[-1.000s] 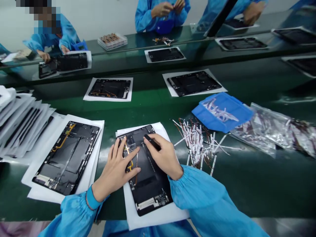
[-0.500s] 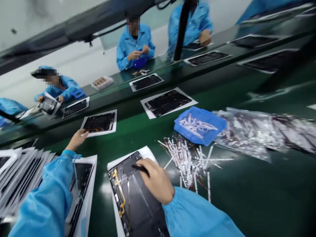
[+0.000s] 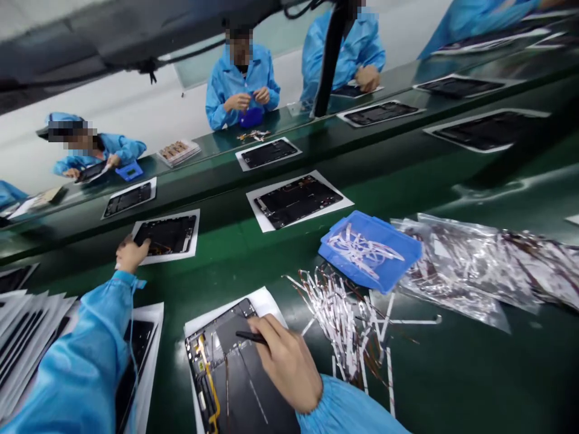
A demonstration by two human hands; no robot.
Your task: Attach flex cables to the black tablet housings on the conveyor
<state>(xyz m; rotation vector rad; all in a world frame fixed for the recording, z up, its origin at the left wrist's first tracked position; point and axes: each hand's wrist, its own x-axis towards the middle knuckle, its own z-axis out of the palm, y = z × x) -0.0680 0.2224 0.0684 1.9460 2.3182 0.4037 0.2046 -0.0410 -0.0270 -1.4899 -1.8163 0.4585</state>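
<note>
**Right hand** (image 3: 287, 361): fingers closed on a black stylus (image 3: 250, 337), its tip over the near tablet rear housing (image 3: 239, 377); unchanged in grip since the earlier frame.

**Left hand** (image 3: 131, 254): no longer on the near housing as earlier; now extended across the green bench (image 3: 465, 374), fingertips at the edge of the far tablet rear housing (image 3: 165, 235). Whether it grips cannot be told.

**Near housing:** on a white sheet (image 3: 266, 304), bearing a yellow flex cable (image 3: 207, 377); cut off by the lower frame edge, lower in view than earlier.

**Right of housing:** loose white flex strips (image 3: 337, 316), just beside the sheet; blue plastic tray (image 3: 389, 274); clear plastic bags (image 3: 465, 271).

**Beyond bench:** co-worker (image 3: 239, 90), hands together.
</note>
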